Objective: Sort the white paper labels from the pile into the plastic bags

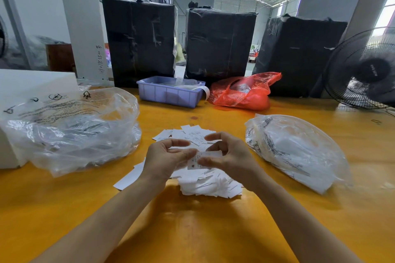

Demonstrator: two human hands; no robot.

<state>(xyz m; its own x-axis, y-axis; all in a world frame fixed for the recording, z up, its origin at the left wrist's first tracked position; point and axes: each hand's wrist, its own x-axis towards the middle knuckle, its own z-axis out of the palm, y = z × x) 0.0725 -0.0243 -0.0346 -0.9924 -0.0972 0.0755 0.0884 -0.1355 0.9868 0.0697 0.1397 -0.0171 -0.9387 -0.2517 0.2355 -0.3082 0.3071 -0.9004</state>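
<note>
in the head view, the left hand (168, 156) and the right hand (226, 153) meet just above the pile of white labels (205, 183) on the yellow table (192, 230), and both pinch a single label (195, 162) between thumb and fingers, the other fingers loosely curled over it. that label is held near the centre of the view, between the two clear bags: the left plastic bag (70, 130), standing open and puffed with printed warnings on it, and the right plastic bag (295, 149), lying flatter on its side. the label's long axis seems to run roughly from the person's near left up toward the far right, tilted, with its printed face turned up toward the camera; a letter m shows near its lower end, though the finer print is too small to read. the likely risks are a second label clinging under the pinched one, since the pile is loose and overlapping, and a misread size sending it to the wrong bag. the right bag's mouth looks slack, so a dropped label could land on the table beside it. behind sit a blue bin (171, 92), a red bag (245, 92) and a fan (363, 70).
</note>
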